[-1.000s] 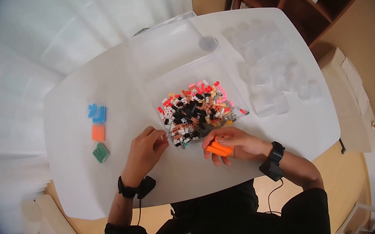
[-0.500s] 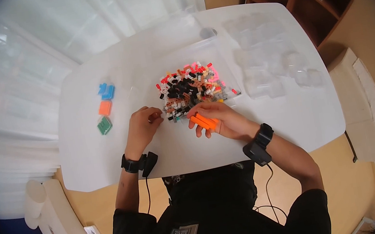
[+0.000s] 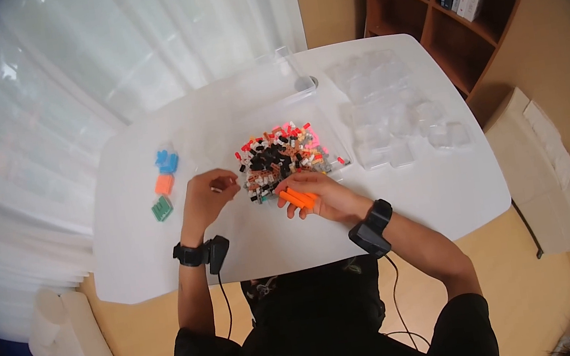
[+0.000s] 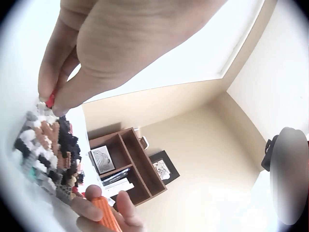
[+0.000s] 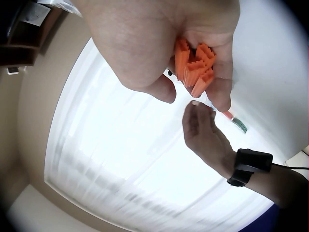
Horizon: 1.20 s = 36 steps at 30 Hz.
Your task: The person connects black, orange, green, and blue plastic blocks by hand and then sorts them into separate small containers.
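Observation:
My left hand (image 3: 208, 198) is at the left edge of a pile of small toy building bricks (image 3: 274, 157). In the left wrist view its thumb and fingertip pinch a small red brick (image 4: 50, 101), mostly hidden by the fingers. My right hand (image 3: 320, 193) is at the near side of the pile, palm turned up. Several ridged orange brick strips (image 5: 193, 67) lie across its palm, with the fingers curled round them. The pile mixes black, white, brown, red, pink and grey pieces.
Left on the white table (image 3: 141, 251) stand blue blocks (image 3: 166, 161), an orange block (image 3: 164, 184) and a green block (image 3: 162, 209) in a row. Clear plastic boxes (image 3: 394, 117) cover the right side. Behind the pile is a clear container (image 3: 263, 82).
The head view has shifted. My right hand has moved slightly left, nearer the pile, still holding the orange strips. The left hand stays at the pile's left edge.

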Tool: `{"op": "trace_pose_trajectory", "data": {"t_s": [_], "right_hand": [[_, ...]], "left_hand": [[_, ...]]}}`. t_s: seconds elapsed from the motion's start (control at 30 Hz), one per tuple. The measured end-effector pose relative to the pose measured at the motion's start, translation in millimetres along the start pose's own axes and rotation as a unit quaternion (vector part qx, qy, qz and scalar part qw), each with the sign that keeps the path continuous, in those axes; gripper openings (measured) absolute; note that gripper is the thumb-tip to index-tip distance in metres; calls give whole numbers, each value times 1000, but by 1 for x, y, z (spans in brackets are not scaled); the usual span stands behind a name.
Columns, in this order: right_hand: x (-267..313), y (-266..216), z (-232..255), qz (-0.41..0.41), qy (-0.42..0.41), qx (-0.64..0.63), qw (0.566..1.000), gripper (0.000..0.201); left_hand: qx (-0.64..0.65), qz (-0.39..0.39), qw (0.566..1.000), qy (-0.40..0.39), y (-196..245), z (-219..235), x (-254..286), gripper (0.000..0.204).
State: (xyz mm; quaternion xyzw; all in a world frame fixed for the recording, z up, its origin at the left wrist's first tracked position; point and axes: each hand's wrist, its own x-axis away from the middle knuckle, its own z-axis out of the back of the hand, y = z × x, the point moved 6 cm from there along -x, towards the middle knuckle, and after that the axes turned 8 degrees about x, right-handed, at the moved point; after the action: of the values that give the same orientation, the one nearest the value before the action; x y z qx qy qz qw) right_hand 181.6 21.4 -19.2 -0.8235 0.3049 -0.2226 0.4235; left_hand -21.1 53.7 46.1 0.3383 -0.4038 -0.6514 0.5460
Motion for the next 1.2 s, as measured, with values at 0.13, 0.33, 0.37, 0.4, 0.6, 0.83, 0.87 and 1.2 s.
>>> {"op": "trace_pose_trajectory", "data": {"t_s": [0.13,0.33,0.37,0.4,0.6,0.83,0.87,1.2], "right_hand": [[-1,3,-2,-13,-7,15,1000,31],[1,-6,-3,13,-2,23,1000,32],[2,-7,-4,14,-3,22,1000,32],[1,-7,-4,15,-3,19,1000,31],[1,-17,-5,62,14,11,998,27],[6,-40,12,118,99,-14,988,21],[6,-41,18,133,107,-35,985,21],[6,-46,32,137,167,-28,976,26]], "left_hand": [[-13,-99,995,-5,26,-21,-24,15],[-88,-129,988,4,28,-39,-79,16],[-87,-133,987,7,24,-40,-86,16],[-93,-145,985,6,24,-41,-90,19],[2,-173,981,92,23,-45,-70,16],[192,-185,960,90,39,-69,-38,14],[209,-161,963,52,38,-77,-37,15],[159,-293,943,-22,38,-97,-30,37]]}}
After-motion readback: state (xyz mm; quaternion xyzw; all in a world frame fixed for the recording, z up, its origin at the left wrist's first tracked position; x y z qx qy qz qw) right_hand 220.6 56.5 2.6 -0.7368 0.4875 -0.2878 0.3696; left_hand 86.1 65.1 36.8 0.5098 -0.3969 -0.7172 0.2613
